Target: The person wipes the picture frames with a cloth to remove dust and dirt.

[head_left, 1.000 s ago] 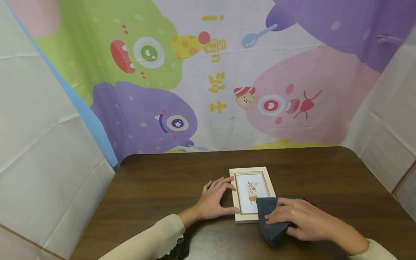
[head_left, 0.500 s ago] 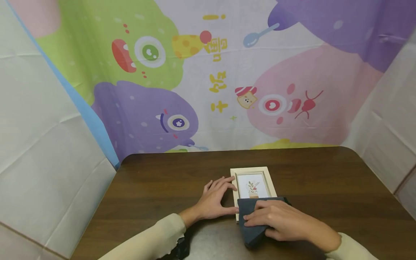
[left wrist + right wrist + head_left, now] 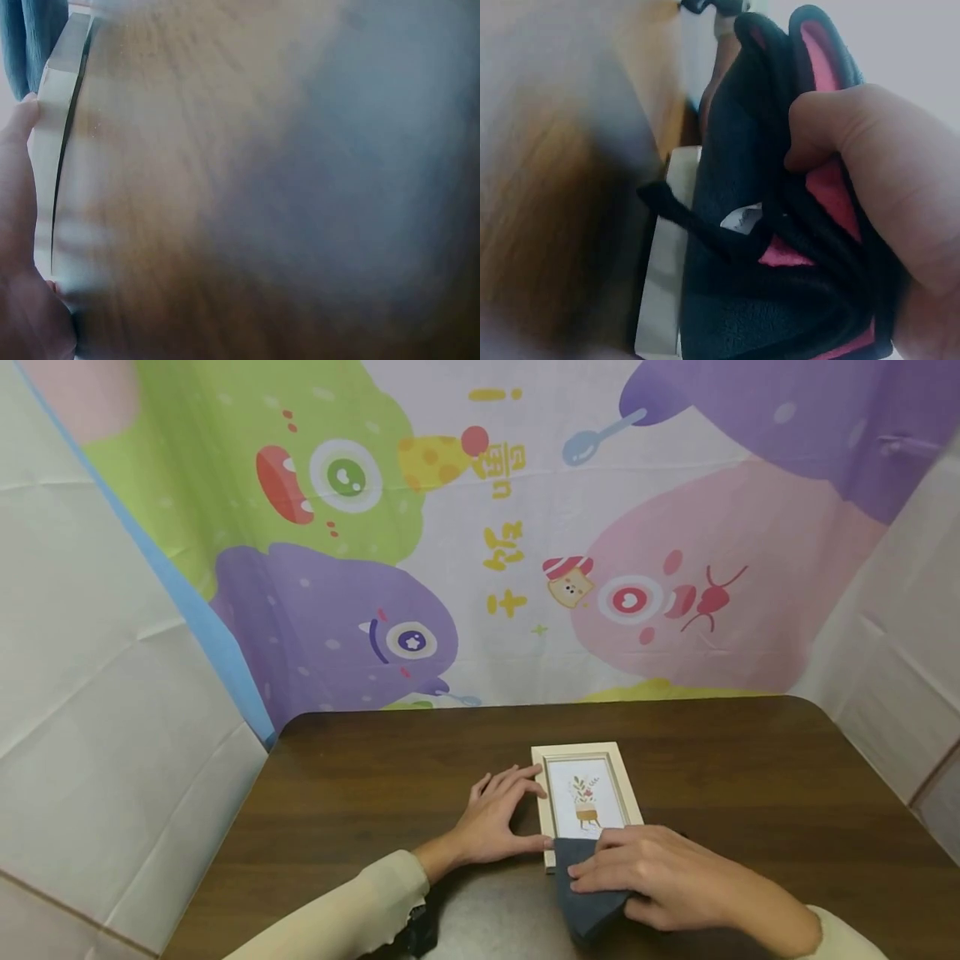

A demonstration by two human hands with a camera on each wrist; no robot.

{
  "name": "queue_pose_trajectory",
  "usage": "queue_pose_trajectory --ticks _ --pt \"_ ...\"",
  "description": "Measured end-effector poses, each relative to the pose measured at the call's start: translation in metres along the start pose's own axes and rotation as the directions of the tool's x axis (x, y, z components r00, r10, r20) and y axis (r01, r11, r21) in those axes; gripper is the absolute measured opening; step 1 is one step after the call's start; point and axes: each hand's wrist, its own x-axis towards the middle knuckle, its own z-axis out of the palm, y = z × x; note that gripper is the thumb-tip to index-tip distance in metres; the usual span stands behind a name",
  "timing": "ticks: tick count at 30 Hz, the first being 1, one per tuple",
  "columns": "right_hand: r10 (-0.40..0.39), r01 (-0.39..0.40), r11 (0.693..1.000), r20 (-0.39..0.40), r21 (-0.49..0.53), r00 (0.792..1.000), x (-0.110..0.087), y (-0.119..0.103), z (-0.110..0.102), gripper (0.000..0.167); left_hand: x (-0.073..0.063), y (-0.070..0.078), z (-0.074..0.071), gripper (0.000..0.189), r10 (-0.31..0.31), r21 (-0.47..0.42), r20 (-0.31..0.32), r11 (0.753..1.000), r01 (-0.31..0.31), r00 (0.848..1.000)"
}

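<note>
A cream picture frame (image 3: 573, 750) with a drawing of a potted plant lies on the table. My left hand (image 3: 487, 827) rests at its left side, fingers spread, fingertips and thumb against the edge; the left wrist view shows the thumb along the pale frame side (image 3: 49, 150). With my right hand (image 3: 667, 877) I hold a folded dark blue-grey cloth (image 3: 581, 902) over the frame's lower end, hiding that end. In the right wrist view the thumb pinches the cloth's folds (image 3: 727, 165), which show pink inside, a white tag and a black loop (image 3: 697, 229).
The dark brown wooden table (image 3: 375, 760) has rounded far corners. A cartoon-printed curtain (image 3: 510, 660) hangs right behind it, with pale panels (image 3: 112, 710) on both sides. A black object (image 3: 420, 931) shows by the left sleeve.
My right hand has slid the cloth left across the frame's lower part, then slightly toward the near edge, uncovering more of the drawing. The left hand and frame stay in place.
</note>
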Motion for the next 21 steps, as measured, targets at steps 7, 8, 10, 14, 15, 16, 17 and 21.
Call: queue_pose_trajectory --ticks 7,8,10,14,15,16,17,21 --pt "-0.111 0.110 0.993 -0.030 -0.038 0.993 0.003 -0.013 0.007 0.078 0.000 0.001 -0.002 0.062 -0.012 -0.005 -0.008 1.000 0.012 1.000" --pt "-0.111 0.110 0.992 -0.014 -0.055 0.994 0.004 -0.014 0.009 0.076 0.000 0.001 -0.002 0.062 -0.012 -0.005 -0.006 1.000 0.012 1.000" --pt "-0.112 0.112 0.989 0.006 -0.093 0.994 0.004 -0.015 0.012 0.073 0.000 0.001 -0.002 0.062 -0.013 -0.006 -0.001 1.000 0.013 1.000" --pt "-0.131 0.129 0.972 0.001 -0.199 0.991 0.007 -0.012 0.017 0.072 0.001 0.000 -0.001 0.062 -0.006 0.000 0.006 1.000 0.006 1.000" --pt "-0.137 0.133 0.968 -0.004 -0.212 0.991 0.008 -0.011 0.018 0.071 0.001 0.000 0.000 0.062 -0.006 0.002 0.006 1.000 0.006 1.000" --pt "-0.142 0.137 0.966 -0.007 -0.219 0.990 0.009 -0.009 0.019 0.070 0.001 0.000 0.000 0.062 -0.005 0.002 0.005 1.000 0.005 1.000" --pt "-0.146 0.141 0.964 -0.006 -0.223 0.989 0.010 -0.008 0.020 0.067 0.001 0.000 0.000 0.062 -0.003 0.002 0.001 1.000 0.003 1.000" --pt "-0.146 0.148 0.973 0.022 -0.179 0.989 0.014 -0.005 0.027 0.052 0.001 -0.001 0.002 0.061 0.002 -0.002 -0.010 1.000 -0.002 1.000"
